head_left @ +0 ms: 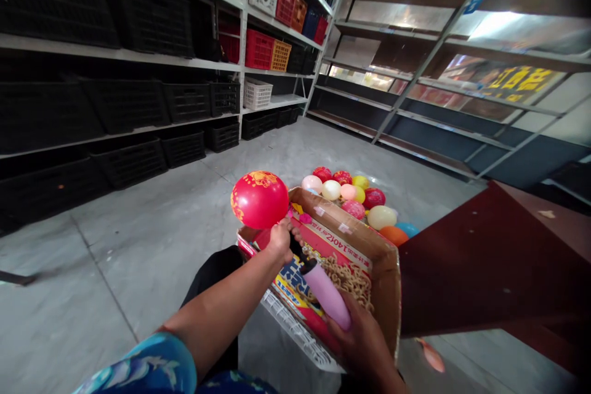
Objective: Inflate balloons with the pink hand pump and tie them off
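Observation:
A red balloon with yellow printed figures is inflated in front of me. My left hand is closed around its neck, where it meets the black nozzle end of a hand pump; the fingers partly hide the joint. The pump's lilac barrel slants down toward me. My right hand is wrapped round the barrel's lower end. Beneath both hands sits an open cardboard box holding crinkled tan strands and a few bright pink and yellow pieces.
A white plastic basket is under the box. Several inflated balloons lie on the floor behind it. A dark red panel stands at the right, near a limp orange-pink balloon. Shelves with crates line the left; bare-looking racks stand behind.

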Motion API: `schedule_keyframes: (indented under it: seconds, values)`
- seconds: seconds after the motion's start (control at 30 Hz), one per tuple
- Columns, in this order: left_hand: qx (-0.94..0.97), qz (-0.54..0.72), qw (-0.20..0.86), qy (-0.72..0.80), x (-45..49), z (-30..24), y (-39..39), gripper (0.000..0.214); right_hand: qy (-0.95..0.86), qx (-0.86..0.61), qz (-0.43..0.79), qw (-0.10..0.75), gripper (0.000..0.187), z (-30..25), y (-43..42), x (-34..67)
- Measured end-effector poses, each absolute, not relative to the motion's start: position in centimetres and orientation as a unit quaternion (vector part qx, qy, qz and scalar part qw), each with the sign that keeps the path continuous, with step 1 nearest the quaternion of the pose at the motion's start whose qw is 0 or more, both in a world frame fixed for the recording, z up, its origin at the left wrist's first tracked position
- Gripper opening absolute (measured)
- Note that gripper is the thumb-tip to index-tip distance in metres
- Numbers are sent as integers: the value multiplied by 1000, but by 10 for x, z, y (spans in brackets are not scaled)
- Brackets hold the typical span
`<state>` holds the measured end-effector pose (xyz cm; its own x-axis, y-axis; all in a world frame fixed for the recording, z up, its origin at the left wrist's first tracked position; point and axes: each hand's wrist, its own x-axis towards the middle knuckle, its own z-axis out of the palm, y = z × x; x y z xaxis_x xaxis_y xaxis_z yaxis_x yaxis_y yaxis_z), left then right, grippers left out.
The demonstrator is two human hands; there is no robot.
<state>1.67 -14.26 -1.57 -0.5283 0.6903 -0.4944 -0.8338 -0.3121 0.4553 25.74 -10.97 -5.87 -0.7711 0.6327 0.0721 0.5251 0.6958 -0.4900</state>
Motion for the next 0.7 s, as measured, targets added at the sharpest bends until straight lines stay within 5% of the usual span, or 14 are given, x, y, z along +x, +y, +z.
schedule_keyframes:
  seconds: [0.7]
  values:
    - [-103, 825, 435, 344, -28, -4, -157, 29, -924, -295, 224, 91, 49, -73, -89, 294]
